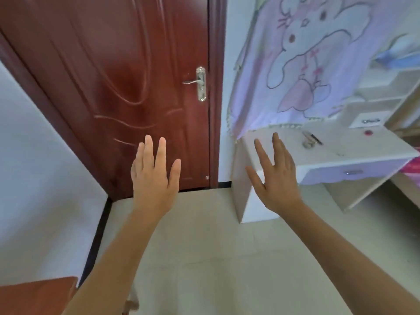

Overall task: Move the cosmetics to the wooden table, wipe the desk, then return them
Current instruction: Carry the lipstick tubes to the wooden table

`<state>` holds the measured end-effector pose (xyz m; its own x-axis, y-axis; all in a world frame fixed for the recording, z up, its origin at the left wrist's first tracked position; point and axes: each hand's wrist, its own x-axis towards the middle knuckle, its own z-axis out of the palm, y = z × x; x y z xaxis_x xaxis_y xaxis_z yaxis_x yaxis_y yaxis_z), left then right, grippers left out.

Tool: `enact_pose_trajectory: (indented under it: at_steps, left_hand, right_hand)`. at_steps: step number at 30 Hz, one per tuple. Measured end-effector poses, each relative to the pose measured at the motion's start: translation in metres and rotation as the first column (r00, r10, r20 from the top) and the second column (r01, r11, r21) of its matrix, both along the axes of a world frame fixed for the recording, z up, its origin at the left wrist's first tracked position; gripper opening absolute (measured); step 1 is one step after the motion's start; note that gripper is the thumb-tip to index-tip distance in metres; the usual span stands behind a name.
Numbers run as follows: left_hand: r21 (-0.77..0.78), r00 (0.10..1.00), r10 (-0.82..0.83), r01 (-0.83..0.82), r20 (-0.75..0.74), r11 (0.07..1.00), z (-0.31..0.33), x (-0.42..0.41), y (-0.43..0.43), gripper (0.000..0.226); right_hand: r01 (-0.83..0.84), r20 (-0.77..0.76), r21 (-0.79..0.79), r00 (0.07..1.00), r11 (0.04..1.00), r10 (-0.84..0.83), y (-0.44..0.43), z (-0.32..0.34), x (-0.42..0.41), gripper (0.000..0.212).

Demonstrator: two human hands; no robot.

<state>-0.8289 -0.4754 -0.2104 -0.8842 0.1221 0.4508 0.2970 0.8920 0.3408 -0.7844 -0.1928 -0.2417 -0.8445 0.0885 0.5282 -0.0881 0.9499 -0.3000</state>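
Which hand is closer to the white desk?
Right. The right hand is raised just in front of the white desk's near corner; the left hand is further away, in front of the door.

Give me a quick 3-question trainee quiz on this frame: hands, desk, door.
1. True or false: both the left hand and the right hand are open and hold nothing.
2. Which lies on the white desk? A) a folded towel B) a small red item C) a cup
3. Fill in: the red-brown door is ___, and its silver handle is on its ___ side in the picture.

Key
1. True. Fingers are spread, palms empty, raised in front of the door and the desk's near end.
2. B. It sits near the back of the desk, apart from the slim dark stick.
3. Shut; right.
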Motion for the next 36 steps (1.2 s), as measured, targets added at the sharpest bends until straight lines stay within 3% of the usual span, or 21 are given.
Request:
enact_pose_trajectory:
  at_steps: [6, 15, 21, 25, 31, 36]
  left_hand:
    - [-0.089, 0.962, -0.264, 0.270, 0.075, 0.959, -0.017, 0.028, 0.209, 0.067]
    - [-0.183, 0.871, -0.469, 0.490, 0.149, 0.852, -0.037, 0.014, 0.409, 0.068]
    - [-0.158, 0.826, -0.522, 0.557, 0.214, 0.816, -0.071, -0.062, 0.520, 0.071]
    - [-0.239, 0.813, -0.492, 0.569, 0.312, 0.787, -0.093, -0.133, 0.584, 0.076]
    - [-0.301, 0.767, -0.460, 0.613, 0.447, 0.730, -0.108, -0.219, 0.652, 0.068]
    - [-0.305, 0.742, -0.382, 0.606, 0.551, 0.735, -0.130, -0.263, 0.691, 0.068]
  right_hand:
    - [0.270, 0.073, 0.035, 0.959, 0.962, -0.272, 0.197, -0.002, 0.096, 0.063]
    - [0.477, 0.187, 0.015, 0.862, 0.879, -0.472, 0.364, -0.028, 0.129, 0.066]
    - [0.510, 0.278, 0.032, 0.822, 0.860, -0.497, 0.458, -0.058, 0.070, 0.067]
    - [0.527, 0.366, 0.096, 0.770, 0.845, -0.522, 0.530, -0.065, 0.009, 0.067]
    - [0.506, 0.464, 0.126, 0.730, 0.853, -0.502, 0.609, -0.065, -0.073, 0.070]
    - [0.444, 0.491, 0.111, 0.754, 0.889, -0.437, 0.647, -0.083, -0.130, 0.069]
